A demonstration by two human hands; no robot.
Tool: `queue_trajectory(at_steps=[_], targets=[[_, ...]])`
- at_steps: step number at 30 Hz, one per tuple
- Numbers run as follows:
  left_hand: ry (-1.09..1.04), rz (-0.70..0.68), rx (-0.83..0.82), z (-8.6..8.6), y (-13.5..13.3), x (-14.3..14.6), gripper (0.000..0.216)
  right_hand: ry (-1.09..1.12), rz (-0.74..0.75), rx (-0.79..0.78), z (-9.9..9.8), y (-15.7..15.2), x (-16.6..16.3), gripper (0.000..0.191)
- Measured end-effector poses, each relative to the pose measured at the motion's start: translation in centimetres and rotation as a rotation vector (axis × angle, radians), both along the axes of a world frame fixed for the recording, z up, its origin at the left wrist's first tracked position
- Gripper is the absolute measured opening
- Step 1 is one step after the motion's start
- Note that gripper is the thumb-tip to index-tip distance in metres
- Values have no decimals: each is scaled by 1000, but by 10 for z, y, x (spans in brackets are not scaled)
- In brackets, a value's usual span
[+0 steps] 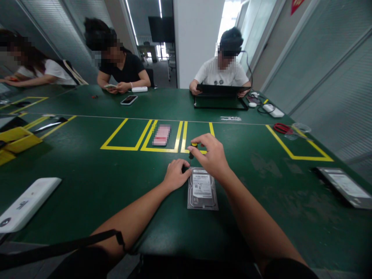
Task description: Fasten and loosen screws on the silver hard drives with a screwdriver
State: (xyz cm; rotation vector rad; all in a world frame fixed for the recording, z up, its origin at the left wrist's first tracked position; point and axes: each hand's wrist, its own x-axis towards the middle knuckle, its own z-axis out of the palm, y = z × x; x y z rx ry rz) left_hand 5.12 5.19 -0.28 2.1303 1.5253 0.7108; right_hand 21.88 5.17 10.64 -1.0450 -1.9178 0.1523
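A silver hard drive (202, 189) lies flat on the green table (87, 170) just in front of me. My left hand (175, 174) rests at its far left corner, fingers curled and touching the drive's edge. My right hand (209, 154) hovers above the drive's far end, its fingers pinched round the yellow-and-black handle of a small screwdriver (193, 148) that stands upright there. The tool's tip is hidden behind my left fingers.
Yellow tape boxes (127, 147) mark the table ahead, one holding a pink card (161, 135). A white device (26, 204) lies at left, yellow bins (17, 140) beyond it, a tablet (344, 186) at right. Three people sit across, with phones and a black laptop (221, 97).
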Motion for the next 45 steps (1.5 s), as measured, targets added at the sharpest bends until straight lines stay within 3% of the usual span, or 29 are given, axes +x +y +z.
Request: queue_trajectory(at_steps=[10,19,25,32,39,45], targets=[[-13,-1,4,0,-1,0,12,13,5,38,-4,2,1,16],[-7,5,-6,0,0,0,12,-3,24,28,-2,2,0,9],[-7,7,-2,0,0,0,13,14,9,-7,-4,2,0,17],[-8,2,3,1,0,0,12,15,24,17,-3,3,-1,7],[-8,4,4,-1,0,0,12,20,-1,-26,-5,2,1,13],[-7,-1,6,1,0,0,11,45,38,27,-4,1,-2,11]])
